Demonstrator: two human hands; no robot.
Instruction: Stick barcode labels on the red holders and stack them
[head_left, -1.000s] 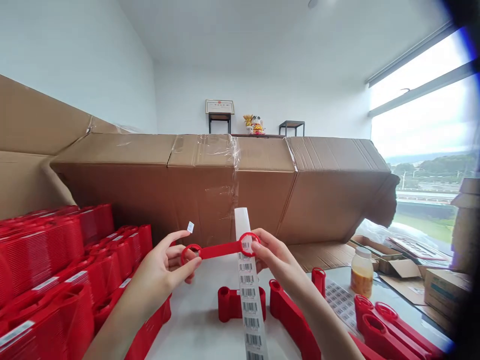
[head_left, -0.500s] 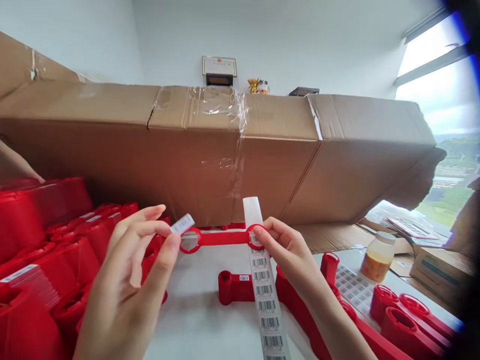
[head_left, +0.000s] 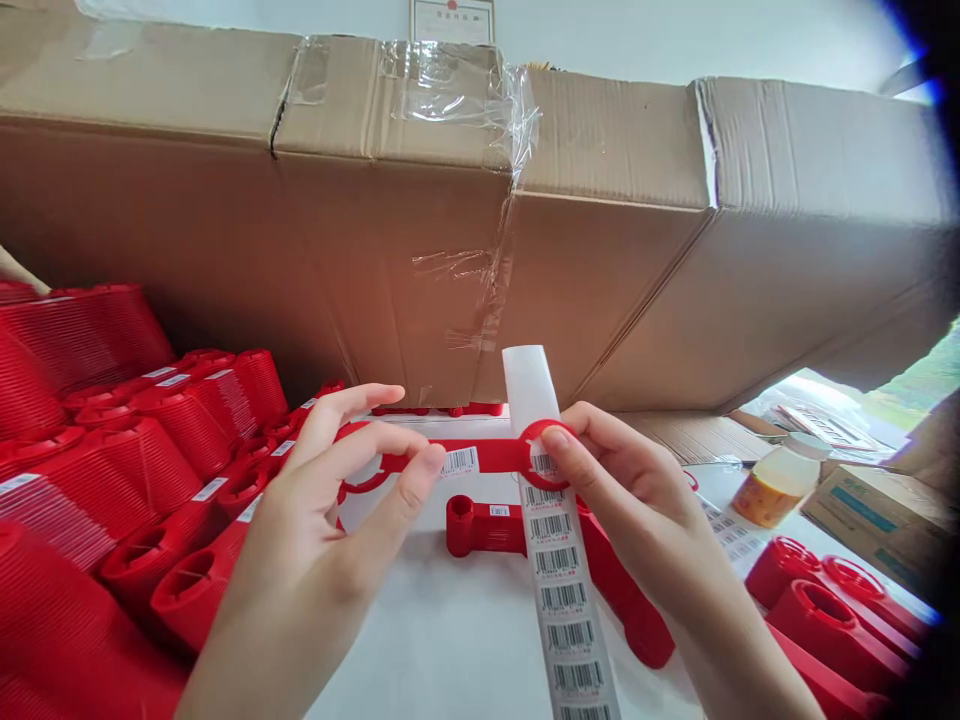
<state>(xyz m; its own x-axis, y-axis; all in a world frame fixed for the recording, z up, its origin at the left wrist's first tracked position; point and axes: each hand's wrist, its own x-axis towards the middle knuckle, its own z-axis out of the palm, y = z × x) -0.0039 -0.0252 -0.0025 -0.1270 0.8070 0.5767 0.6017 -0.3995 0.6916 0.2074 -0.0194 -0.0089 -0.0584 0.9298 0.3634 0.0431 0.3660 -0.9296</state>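
Observation:
I hold a flat red plastic part, a bar with a ring at each end, level above the white table. My left hand grips its left ring, thumb beside a small barcode label stuck on the bar. My right hand pinches the right ring together with a long white strip of barcode labels that hangs down through it.
Stacks of red parts fill the left side. More red parts lie at the right, one on the table beneath my hands. A tall taped cardboard box stands behind. A small bottle and label sheets sit far right.
The small label that was on my left fingertip is now stuck on the red bar. My left hand has closed on the left ring. The camera has tilted down and nearer.

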